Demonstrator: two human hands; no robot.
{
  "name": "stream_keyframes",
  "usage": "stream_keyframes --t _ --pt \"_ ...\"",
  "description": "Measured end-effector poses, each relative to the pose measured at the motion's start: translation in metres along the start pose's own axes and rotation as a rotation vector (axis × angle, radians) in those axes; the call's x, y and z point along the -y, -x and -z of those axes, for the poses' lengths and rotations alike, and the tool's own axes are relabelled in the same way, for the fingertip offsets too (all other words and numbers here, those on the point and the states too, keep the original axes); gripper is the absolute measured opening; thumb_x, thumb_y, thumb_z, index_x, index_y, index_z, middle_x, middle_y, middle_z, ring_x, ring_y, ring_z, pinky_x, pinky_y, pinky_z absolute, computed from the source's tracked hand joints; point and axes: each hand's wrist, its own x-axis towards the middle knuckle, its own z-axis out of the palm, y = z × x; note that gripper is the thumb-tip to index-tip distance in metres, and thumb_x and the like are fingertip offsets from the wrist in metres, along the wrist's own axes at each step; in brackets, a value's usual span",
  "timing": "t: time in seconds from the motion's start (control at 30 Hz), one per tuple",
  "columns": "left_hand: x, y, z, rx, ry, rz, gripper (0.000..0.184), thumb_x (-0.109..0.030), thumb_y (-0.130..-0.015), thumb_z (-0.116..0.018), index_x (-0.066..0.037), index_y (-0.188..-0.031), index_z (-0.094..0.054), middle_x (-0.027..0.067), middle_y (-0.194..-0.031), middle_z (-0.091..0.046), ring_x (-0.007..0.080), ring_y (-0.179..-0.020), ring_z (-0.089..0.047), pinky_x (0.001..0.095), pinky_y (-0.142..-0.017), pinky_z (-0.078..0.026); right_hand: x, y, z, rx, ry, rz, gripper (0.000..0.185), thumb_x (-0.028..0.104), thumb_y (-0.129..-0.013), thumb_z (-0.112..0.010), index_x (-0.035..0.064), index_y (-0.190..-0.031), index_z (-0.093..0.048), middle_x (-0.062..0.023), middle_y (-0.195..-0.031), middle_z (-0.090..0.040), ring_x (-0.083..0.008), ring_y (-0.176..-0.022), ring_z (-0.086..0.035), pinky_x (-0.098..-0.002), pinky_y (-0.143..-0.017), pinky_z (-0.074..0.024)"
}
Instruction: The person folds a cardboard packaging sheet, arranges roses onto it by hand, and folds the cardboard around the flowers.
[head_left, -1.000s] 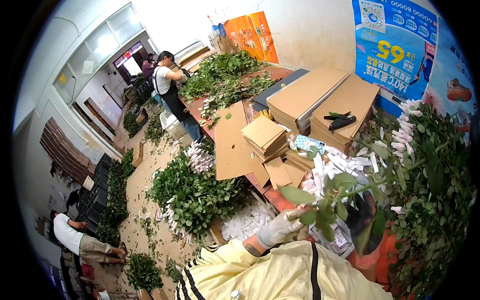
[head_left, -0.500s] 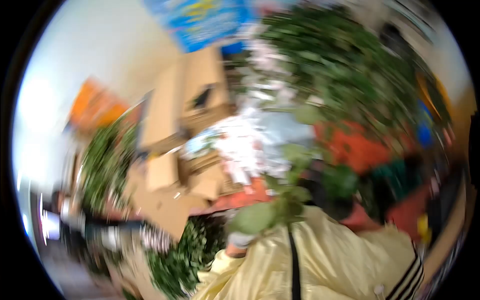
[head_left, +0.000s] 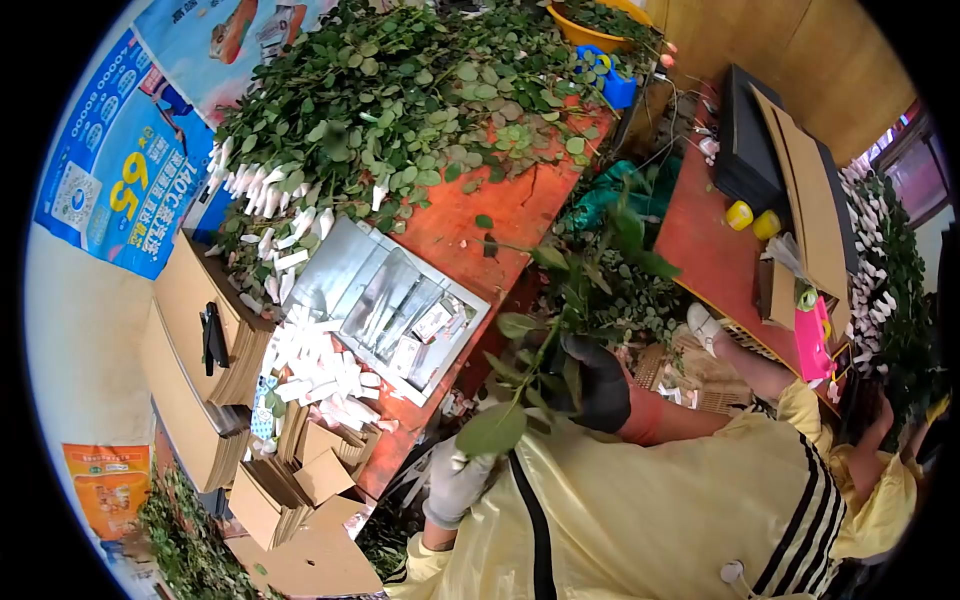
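Note:
My right hand, in a dark glove, is closed round a leafy green stem in front of my yellow jacket. Its leaves spread above and to the left of the glove. My left hand, in a whitish glove, is at the lower left of the stem with its fingers curled. A large leaf partly covers those fingertips, and what they grip is hidden. Beyond the hands, a shallow metallic tray lies on the red table, beside a pile of white sleeves.
Bundled leafy stems with white-wrapped heads cover the table's far part. Cardboard stacks stand at left, a black tool on one. Another red table is at right. A person's white shoe and leg show beside it.
The view has swung to the right, bringing the second table and the person's leg into sight. The leafy stem is still in my right hand.

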Motion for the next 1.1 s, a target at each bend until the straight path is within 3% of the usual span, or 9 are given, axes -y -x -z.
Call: stream_keyframes --t 0.07,0.1,0.23,0.43,0.7,0.77,0.83,0.9,1.1 --pt "0.018 -0.007 0.01 0.089 -0.232 -0.032 0.023 -0.014 -0.088 -0.058 0.002 -0.104 -0.059 0.0052 -0.085 -0.062 0.0105 -0.071 -0.057 0.0243 -0.065 -0.047 0.003 -0.007 0.034 -0.03 -0.085 -0.077 0.033 0.02 -0.092 -0.047 0.0076 -0.123 -0.049 -0.0088 -0.119 -0.055 -0.0241 -0.108 -0.053 -0.0418 -0.092 -0.0428" --pt "0.021 -0.012 0.005 0.054 -0.35 -0.085 0.022 -0.014 -0.087 -0.058 0.002 -0.102 -0.06 0.0055 -0.084 -0.063 0.0108 -0.072 -0.057 0.025 -0.066 -0.047 0.001 0.002 0.036 -0.013 0.288 0.027 0.033 0.021 -0.093 -0.044 0.008 -0.123 -0.049 -0.0091 -0.12 -0.055 -0.0247 -0.107 -0.054 -0.0414 -0.092 -0.0432" --pt "0.06 -0.043 0.007 0.093 -0.501 -0.148 0.027 -0.021 -0.087 -0.057 -0.001 -0.105 -0.06 0.0127 -0.096 -0.063 0.0228 -0.087 -0.061 0.0313 -0.079 -0.048 -0.001 -0.031 0.014 -0.052 -0.153 -0.149 0.036 0.027 -0.093 -0.04 0.0072 -0.121 -0.051 -0.01 -0.12 -0.056 -0.0239 -0.107 -0.055 -0.038 -0.092 -0.0432" --pt "0.091 -0.054 0.024 -0.102 -0.508 0.018 0.041 -0.035 -0.088 -0.049 -0.003 -0.112 -0.055 0.0188 -0.11 -0.059 0.0347 -0.103 -0.055 0.0403 -0.091 -0.042 -0.039 -0.116 0.003 -0.025 0.375 -0.317 0.035 0.027 -0.093 -0.04 0.0073 -0.12 -0.052 -0.0101 -0.119 -0.056 -0.0243 -0.106 -0.055 -0.0381 -0.092 -0.0433" --pt "0.128 -0.009 0.066 -0.45 -0.738 0.396 0.041 -0.035 -0.083 -0.049 -0.008 -0.113 -0.056 0.0178 -0.105 -0.061 0.0347 -0.099 -0.057 0.0409 -0.088 -0.043 -0.062 -0.184 -0.006 0.143 0.712 -0.565 0.035 0.027 -0.092 -0.041 0.0073 -0.119 -0.053 -0.0104 -0.117 -0.057 -0.0248 -0.105 -0.055 -0.0382 -0.092 -0.0435" --pt "0.136 0.006 0.076 -0.479 -0.528 0.54 0.044 -0.038 -0.082 -0.049 -0.006 -0.111 -0.057 0.0176 -0.101 -0.062 0.0343 -0.096 -0.058 0.0403 -0.087 -0.044 -0.066 -0.191 -0.008 0.169 0.764 -0.61 0.035 0.027 -0.092 -0.041 0.0073 -0.119 -0.053 -0.0105 -0.117 -0.057 -0.0249 -0.105 -0.055 -0.0382 -0.091 -0.0435" --pt "0.221 0.014 0.091 -0.551 -0.571 0.686 0.042 -0.039 -0.081 -0.049 -0.008 -0.107 -0.06 0.0193 -0.107 -0.061 0.0345 -0.103 -0.056 0.0433 -0.09 -0.041 -0.07 -0.198 -0.01 0.204 0.808 -0.64 0.035 0.027 -0.092 -0.042 0.0073 -0.119 -0.053 -0.0105 -0.116 -0.057 -0.025 -0.105 -0.055 -0.0382 -0.091 -0.0435" --pt "0.271 0.028 0.091 -0.544 -0.64 0.758 0.045 -0.042 -0.081 -0.047 -0.008 -0.106 -0.062 0.0198 -0.108 -0.061 0.0337 -0.105 -0.056 0.0418 -0.091 -0.041 -0.069 -0.201 -0.011 0.224 0.846 -0.662 0.035 0.027 -0.092 -0.042 0.0074 -0.118 -0.053 -0.0106 -0.116 -0.057 -0.0252 -0.105 -0.055 -0.0383 -0.091 -0.0436" --pt "0.248 0.013 0.095 -0.285 -0.509 0.929 0.049 -0.045 -0.083 -0.042 -0.01 -0.114 -0.059 0.0197 -0.112 -0.06 0.0337 -0.108 -0.054 0.0402 -0.092 -0.04 -0.072 -0.205 -0.01 0.255 0.937 -0.706 0.035 0.027 -0.091 -0.042 0.0074 -0.117 -0.054 -0.0108 -0.115 -0.058 -0.0255 -0.104 -0.056 -0.0383 -0.091 -0.0437"
